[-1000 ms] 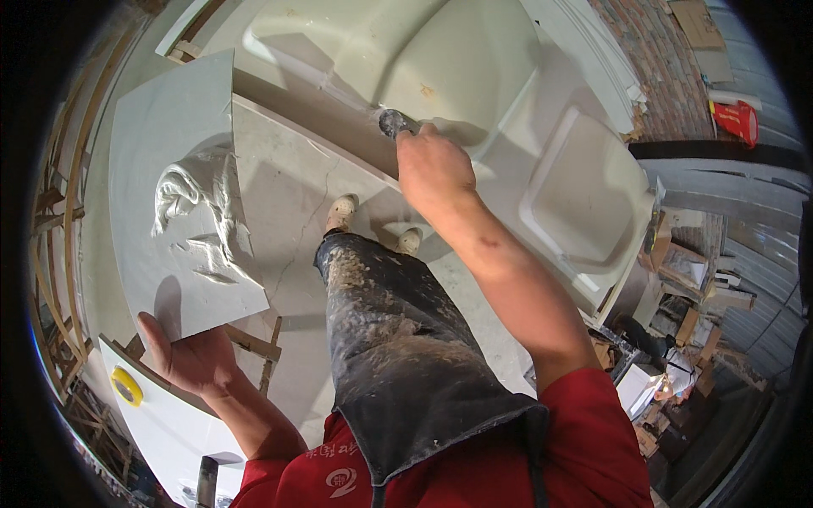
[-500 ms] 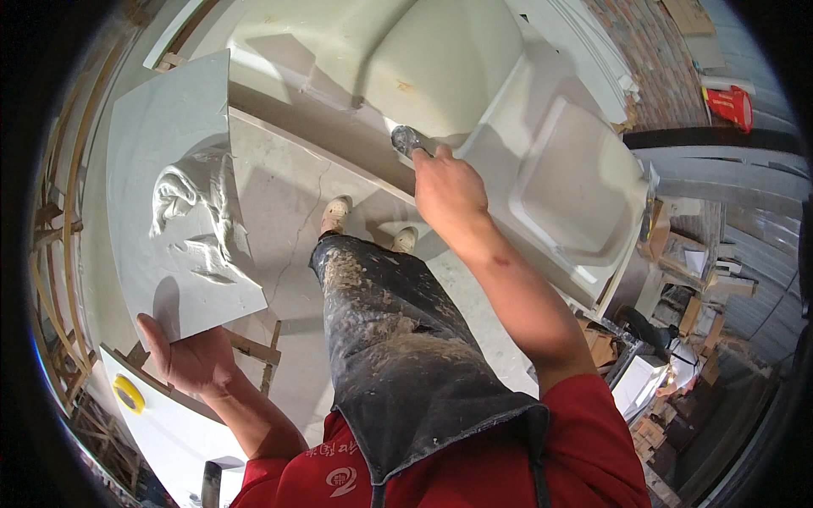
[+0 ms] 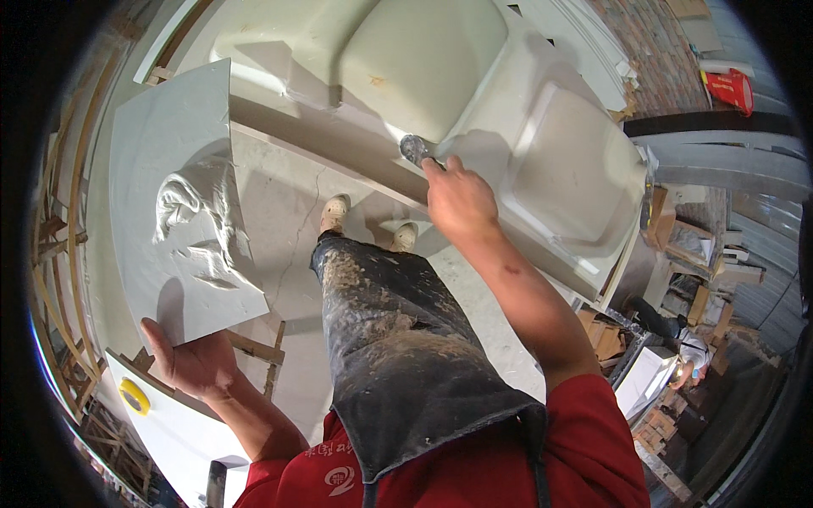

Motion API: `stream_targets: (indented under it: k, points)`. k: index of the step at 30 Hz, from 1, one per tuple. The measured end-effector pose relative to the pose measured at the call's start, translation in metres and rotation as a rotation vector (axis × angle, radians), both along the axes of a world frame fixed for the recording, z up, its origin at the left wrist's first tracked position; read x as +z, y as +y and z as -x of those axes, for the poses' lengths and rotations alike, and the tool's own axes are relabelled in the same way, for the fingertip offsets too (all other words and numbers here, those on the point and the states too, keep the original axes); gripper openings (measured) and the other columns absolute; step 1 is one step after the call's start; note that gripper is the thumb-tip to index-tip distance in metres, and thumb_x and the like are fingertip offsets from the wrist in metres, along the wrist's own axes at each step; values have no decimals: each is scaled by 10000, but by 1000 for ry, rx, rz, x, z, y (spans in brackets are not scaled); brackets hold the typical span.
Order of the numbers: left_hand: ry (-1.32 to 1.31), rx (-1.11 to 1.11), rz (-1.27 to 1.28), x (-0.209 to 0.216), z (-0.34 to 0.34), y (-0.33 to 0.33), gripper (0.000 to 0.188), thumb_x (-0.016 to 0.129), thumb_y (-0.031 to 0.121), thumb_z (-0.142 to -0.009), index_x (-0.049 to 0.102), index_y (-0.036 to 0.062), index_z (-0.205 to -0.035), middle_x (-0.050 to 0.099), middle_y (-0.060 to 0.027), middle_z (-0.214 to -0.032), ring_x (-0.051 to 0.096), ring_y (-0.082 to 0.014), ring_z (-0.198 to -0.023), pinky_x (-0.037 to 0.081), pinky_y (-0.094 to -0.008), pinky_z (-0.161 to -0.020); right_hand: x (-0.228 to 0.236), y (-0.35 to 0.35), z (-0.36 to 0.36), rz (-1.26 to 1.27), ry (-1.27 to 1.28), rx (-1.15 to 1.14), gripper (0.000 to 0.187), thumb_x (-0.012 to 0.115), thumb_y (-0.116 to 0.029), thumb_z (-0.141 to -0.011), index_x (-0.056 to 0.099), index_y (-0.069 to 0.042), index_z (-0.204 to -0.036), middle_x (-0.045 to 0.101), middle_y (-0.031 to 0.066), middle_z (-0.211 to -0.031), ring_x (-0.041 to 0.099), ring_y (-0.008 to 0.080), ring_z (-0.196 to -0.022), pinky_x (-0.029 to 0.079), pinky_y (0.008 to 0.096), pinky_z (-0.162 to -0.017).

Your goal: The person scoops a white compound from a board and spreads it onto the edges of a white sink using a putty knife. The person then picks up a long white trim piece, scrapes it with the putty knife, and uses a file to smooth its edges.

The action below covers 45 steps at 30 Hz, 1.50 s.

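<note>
My left hand is closed on the near edge of a thin grey-white board, thumb on top and fingers hidden underneath. A thick heap of white paste lies along the board's right side, with smaller smears below it. My right hand grips a putty knife with a dark, smeared blade. That blade is at the near edge of a large off-white moulded piece; whether it touches cannot be made out. The fingers partly cover its handle.
A shallow rectangular recess shows in the moulded piece on the right. At lower left a yellow tape roll lies on a white panel. Far right, another person is among wood pieces. A red bag lies at upper right.
My right hand and the putty knife have moved slightly right and nearer along the moulded piece's edge. The view has shifted a little; the left hand still holds the board with the paste.
</note>
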<state>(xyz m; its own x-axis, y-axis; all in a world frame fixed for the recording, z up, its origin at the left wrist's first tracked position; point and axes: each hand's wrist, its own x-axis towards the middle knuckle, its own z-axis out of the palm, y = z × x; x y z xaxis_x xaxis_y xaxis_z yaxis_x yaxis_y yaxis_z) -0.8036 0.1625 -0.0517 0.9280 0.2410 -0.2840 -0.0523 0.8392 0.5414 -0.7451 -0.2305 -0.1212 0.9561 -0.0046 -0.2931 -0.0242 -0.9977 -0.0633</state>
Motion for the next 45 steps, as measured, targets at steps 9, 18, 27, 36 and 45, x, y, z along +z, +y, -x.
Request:
stream_targets:
  k: [9, 18, 27, 36, 45]
  points:
    - [53, -44, -6, 12, 12, -37, 468, 564, 340, -1030, 565, 7, -1359, 630, -180, -1326, 584, -345, -1237, 431, -532, -1091, 52, -36, 33, -585, -128, -89, 410, 679, -100, -897, 656, -75, -1305, 659, 74, -929, 654, 209, -715, 536, 342, -637]
    - [9, -55, 5, 28, 9, -117, 466, 558, 310, -1031, 537, 24, -1399, 638, -139, -1324, 594, -317, -1246, 442, -495, -1093, 193, -43, 26, -1031, 165, 214, 396, 700, -77, -875, 677, -20, -1266, 683, 57, -919, 612, 128, -730, 501, 277, -684]
    - [-126, -127, -4, 34, 22, -122, 470, 568, 297, -1027, 539, -11, -1381, 647, -151, -1311, 611, -317, -1222, 450, -473, -1084, 216, -35, 5, -820, 152, 471, 346, 664, -174, -882, 698, -39, -1199, 717, 181, -1014, 681, 342, -870, 526, 395, -796]
    - [-46, 60, -44, 23, 32, -95, 474, 571, 354, -1015, 570, 25, -1356, 668, -137, -1272, 628, -304, -1177, 455, -461, -1051, 139, -45, -10, -509, -70, 369, 323, 650, -168, -880, 706, -59, -1179, 697, 191, -1001, 671, 387, -910, 539, 456, -817]
    - [-81, 135, -17, 20, 41, -61, 425, 551, 307, -1041, 575, 49, -1378, 630, -131, -1357, 573, -327, -1273, 438, -519, -1090, -8, 1, -35, -208, -186, 189, 392, 660, -187, -909, 643, -121, -1295, 642, 163, -1049, 684, 377, -829, 574, 468, -721]
